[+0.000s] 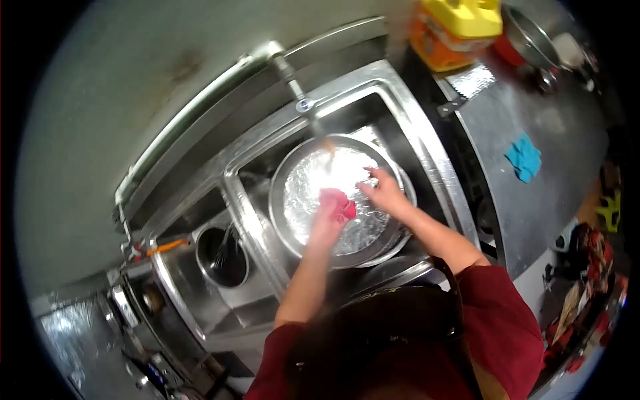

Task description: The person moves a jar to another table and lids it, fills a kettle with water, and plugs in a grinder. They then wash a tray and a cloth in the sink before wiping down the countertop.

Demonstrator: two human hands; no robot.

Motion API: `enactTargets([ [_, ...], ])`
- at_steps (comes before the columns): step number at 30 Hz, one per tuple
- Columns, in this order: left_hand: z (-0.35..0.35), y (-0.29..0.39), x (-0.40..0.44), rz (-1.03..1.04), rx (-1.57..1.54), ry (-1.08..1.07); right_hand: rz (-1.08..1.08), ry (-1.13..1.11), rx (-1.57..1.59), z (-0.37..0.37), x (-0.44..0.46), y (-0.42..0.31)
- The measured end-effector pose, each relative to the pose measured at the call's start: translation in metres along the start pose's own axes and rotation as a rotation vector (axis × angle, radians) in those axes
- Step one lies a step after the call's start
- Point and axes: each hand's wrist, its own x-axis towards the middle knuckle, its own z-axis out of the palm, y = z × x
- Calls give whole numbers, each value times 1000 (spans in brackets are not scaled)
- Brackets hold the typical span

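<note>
A large round metal basin (pixel 277 212) holding bright, glinting water sits in the right-hand sink bowl. My left hand (pixel 326 217), somewhat blurred, is closed around a pink-red cloth (pixel 343 203) over the middle of the basin. To its right, my right hand (pixel 385 191) is over the water near the basin's right side, its fingers bent and apart, with nothing seen in them. The faucet (pixel 293 83) points down toward the basin from the back, and its lower end is blurred.
A metal pot (pixel 205 257) with a whisk (pixel 223 248) stands in the left bowl, near an orange-handled item (pixel 168 247). On the right counter (pixel 527 220) are a blue cloth (pixel 525 158), a yellow-and-orange jug (pixel 457 33) and a metal bowl (pixel 531 37).
</note>
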Motion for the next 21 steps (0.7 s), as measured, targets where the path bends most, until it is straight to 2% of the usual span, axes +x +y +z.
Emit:
enactTargets([
  [2,-30,1,2,67,29,87,-227,56,41,19,35,-4],
  [3,-30,6,0,23,66,162,-376,55,72,22,45,-15],
  [4,-21,15,-4,-27,102,238,-293,-99,225,25,48,-31],
  [6,-2,31,-12,-91,187,368,-164,-310,284,38,57,-33],
  [7,-9,31,-8,-7,304,378,-129,-398,366,44,59,-33],
  [9,-26,27,-2,156,544,400,-70,-380,537,55,48,-34],
  [10,-31,27,-2,185,529,421,-10,-404,587,56,41,-35],
  [13,-28,26,-5,113,437,470,51,-445,682,60,25,-33],
  [16,-10,17,-10,44,84,421,107,-457,646,63,20,-23],
  [17,-3,16,-12,6,138,384,130,-458,614,65,21,-20],
  [18,9,18,-17,-32,192,344,63,-486,528,65,23,-17],
  [21,-9,5,-11,-51,247,137,190,-504,546,54,22,-9],
])
